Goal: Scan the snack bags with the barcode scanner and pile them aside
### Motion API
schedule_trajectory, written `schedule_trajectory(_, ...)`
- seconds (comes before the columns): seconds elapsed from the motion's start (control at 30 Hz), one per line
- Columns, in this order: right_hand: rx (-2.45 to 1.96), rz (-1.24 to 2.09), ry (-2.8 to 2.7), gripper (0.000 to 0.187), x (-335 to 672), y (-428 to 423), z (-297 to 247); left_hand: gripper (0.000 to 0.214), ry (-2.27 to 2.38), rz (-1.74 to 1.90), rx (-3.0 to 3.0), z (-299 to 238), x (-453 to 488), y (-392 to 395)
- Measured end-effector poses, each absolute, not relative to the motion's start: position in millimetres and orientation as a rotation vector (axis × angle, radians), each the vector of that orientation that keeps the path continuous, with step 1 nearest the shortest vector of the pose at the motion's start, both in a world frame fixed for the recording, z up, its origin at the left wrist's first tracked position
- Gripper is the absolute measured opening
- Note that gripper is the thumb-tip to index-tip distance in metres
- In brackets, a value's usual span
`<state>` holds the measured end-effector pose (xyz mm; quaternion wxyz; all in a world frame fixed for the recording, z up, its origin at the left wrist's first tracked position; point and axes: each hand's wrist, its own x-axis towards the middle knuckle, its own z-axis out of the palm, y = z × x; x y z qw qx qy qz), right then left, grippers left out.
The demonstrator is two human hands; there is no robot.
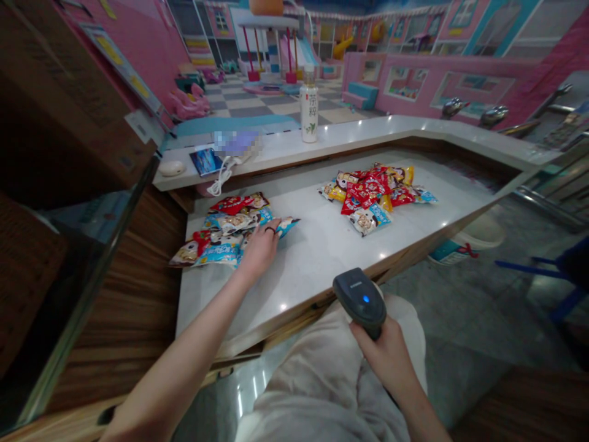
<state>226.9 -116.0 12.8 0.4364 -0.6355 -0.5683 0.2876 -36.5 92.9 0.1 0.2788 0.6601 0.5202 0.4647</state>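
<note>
On the left of the white counter, my left hand, a ring on one finger, has its fingers closed on a blue-and-white snack packet. The packet lies at the right edge of a heap of snack packets in red, blue and white. My right hand grips a dark barcode scanner by its handle, over my lap in front of the counter edge. A blue light glows on the scanner's top. Farther right on the counter lies a second heap of snack packets, mostly red, apart from both hands.
On the raised ledge stand a white-labelled bottle, a white cable and a small white rounded object. A cardboard box rises at the left. A white bucket stands below, right of the counter.
</note>
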Motion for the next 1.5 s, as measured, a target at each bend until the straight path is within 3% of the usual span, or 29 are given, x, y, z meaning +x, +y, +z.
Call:
schedule_trajectory(0.33,-1.579,0.697,-1.363,0.017,226,-112,17,0.025,0.76,1.065,0.627,-15,43,68)
schedule_trajectory(0.47,-1.614,0.691,-1.331,0.016,228,-110,16,0.028,0.707,1.021,0.649,-24,57,72)
schedule_trajectory(0.63,-1.614,0.678,-1.301,0.017,232,-105,17,0.048,0.705,1.019,0.705,-25,56,71)
schedule_trajectory(1.17,-1.606,0.658,-1.34,0.018,233,-97,22,0.054,0.724,1.007,0.756,-25,56,70)
schedule_trajectory(1.5,-1.582,0.682,-1.3,0.015,233,-100,20,0.046,0.726,1.0,0.721,-23,56,68)
